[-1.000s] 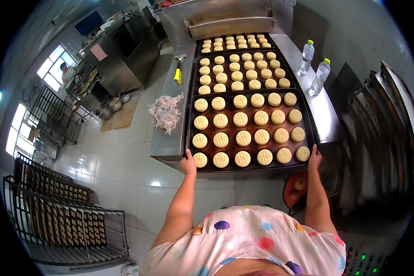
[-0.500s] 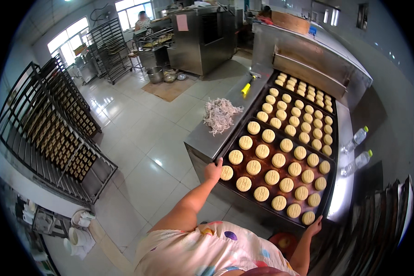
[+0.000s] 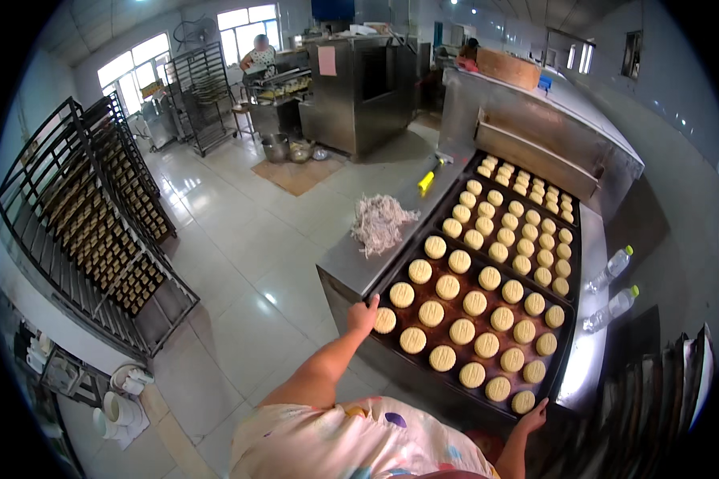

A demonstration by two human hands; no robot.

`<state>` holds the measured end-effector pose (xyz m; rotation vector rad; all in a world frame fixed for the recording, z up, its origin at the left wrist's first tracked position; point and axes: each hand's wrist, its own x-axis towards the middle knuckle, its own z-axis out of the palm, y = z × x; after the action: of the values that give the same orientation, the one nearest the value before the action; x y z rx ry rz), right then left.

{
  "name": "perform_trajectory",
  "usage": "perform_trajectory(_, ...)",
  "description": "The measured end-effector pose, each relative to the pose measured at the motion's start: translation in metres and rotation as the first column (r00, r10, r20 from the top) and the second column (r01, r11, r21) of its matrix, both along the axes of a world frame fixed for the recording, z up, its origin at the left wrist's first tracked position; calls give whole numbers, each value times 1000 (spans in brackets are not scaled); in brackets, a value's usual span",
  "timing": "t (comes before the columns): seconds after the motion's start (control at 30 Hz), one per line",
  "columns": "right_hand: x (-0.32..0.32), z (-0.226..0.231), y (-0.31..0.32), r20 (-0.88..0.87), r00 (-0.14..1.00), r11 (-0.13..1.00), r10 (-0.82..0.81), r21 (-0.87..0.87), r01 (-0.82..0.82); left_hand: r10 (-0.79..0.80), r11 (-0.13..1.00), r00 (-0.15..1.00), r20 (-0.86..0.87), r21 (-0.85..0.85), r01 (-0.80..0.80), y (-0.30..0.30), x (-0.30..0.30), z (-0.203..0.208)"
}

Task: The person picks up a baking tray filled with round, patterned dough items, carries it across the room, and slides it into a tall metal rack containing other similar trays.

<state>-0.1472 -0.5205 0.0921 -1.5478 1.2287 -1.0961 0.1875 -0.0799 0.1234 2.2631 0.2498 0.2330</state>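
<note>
My left hand (image 3: 363,315) grips the near left corner of a dark baking tray (image 3: 440,267), thumb over the rim. At the near right corner, my right hand (image 3: 536,415) has its fingers closed on the same rim. Rows of round, pale yellow pastries (image 3: 462,331) with stamped tops and fluted edges sit on the tray. It lies level on a metal bed, its far edge against a second tray of pastries (image 3: 506,237). Beyond that, a third tray of pastries (image 3: 521,189) reaches a metal housing with a low opening. Undersides of both hands are hidden.
Left of the trays, a metal ledge carries a heap of whitish shreds (image 3: 379,223) and a yellow-handled tool (image 3: 428,180). Two clear bottles (image 3: 611,310) stand on the right. Upright trays (image 3: 655,399) lean nearby. Loaded racks (image 3: 104,231) stand left; a person (image 3: 260,57) is far back.
My view has tilted, so the whole scene sits lower in the picture. Both hands stay on the tray's near corners, and the trays show no clear shift against each other.
</note>
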Motion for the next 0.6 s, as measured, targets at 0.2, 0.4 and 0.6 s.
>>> perform_trajectory(0.2,-6,3,3,16,1000,1000,2,17,-3,-19,999,999,-41,-42,17,-5,-10,12)
perform_trajectory(0.4,0,11,11,1,1000,1000,-12,2,12,16,999,1000,24,-29,-16,0,-12,8)
perform_trajectory(0.6,-3,10,11,36,999,1000,-22,-3,22,-22,1000,1000,-23,2,22,-7,-9,15)
